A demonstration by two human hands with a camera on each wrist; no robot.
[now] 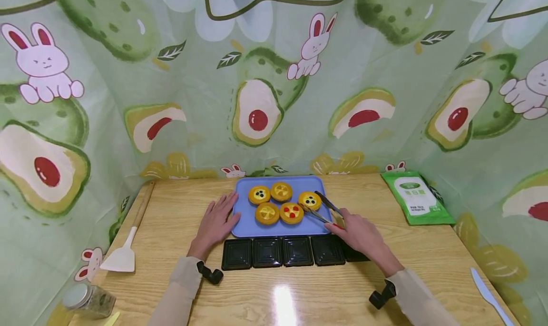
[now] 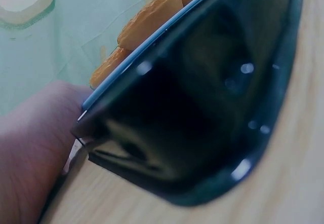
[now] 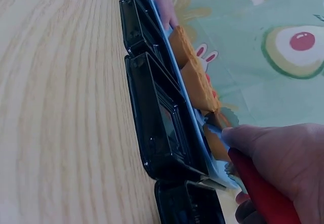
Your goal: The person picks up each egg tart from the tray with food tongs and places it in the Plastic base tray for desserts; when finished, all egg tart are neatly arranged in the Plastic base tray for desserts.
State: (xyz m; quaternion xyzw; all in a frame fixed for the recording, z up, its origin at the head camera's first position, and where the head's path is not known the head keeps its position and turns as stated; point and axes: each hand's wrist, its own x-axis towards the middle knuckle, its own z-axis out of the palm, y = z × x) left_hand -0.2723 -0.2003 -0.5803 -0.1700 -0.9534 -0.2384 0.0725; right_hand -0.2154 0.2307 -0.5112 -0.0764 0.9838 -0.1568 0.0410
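A blue tray bears several egg tarts, some topped with dark berries, one tart with red pieces. My left hand rests at the tray's left edge, fingers extended. With my right hand I grip red-handled tongs, whose tips stand on either side of the rightmost berry tart. That tart sits on the tray; whether both tips touch it I cannot tell. In the right wrist view the red handle shows under my fingers. Black square containers line the tray's near side.
A spatula and a lidded jar lie on the left. At the right are a green packet and a light blue knife. Patterned cloth hangs behind the wooden table.
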